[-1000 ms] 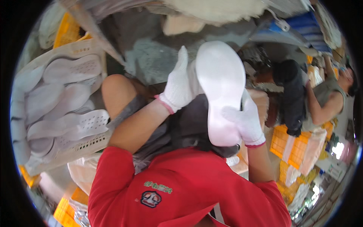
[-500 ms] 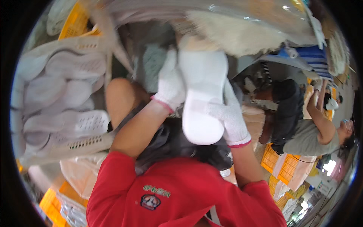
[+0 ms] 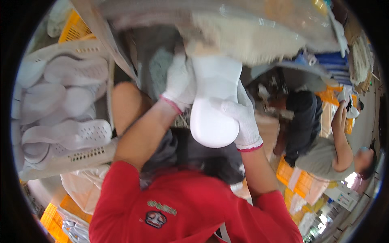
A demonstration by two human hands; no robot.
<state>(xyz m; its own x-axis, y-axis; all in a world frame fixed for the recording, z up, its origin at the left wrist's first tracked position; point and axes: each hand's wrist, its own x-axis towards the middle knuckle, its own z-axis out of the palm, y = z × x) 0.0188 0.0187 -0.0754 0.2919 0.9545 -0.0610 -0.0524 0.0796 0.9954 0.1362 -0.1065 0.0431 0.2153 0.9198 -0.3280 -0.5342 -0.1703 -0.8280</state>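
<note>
Between both hands is a white, smooth shoe sole (image 3: 214, 125), its rounded end toward me and its far end close to a pale, fuzzy-edged mass (image 3: 247, 38). Whether the two touch, I cannot tell. My left hand (image 3: 180, 81), in a white knit glove with a pink cuff, is closed on the sole's left edge. My right hand (image 3: 243, 117), gloved the same way, grips the right edge with its thumb across the top face. The other fingers are hidden behind the sole.
At my left stands a whitish plastic crate (image 3: 91, 156) filled with several white soles (image 3: 77, 71), some with small holes. Clear plastic sheeting (image 3: 150, 10) hangs over the far side. A co-worker (image 3: 324, 156) sits at the right, near orange crates (image 3: 298, 178).
Both hands and the sole have shifted slightly away from me. The grip looks the same, with the right thumb a little further across the sole. My view has shifted slightly.
</note>
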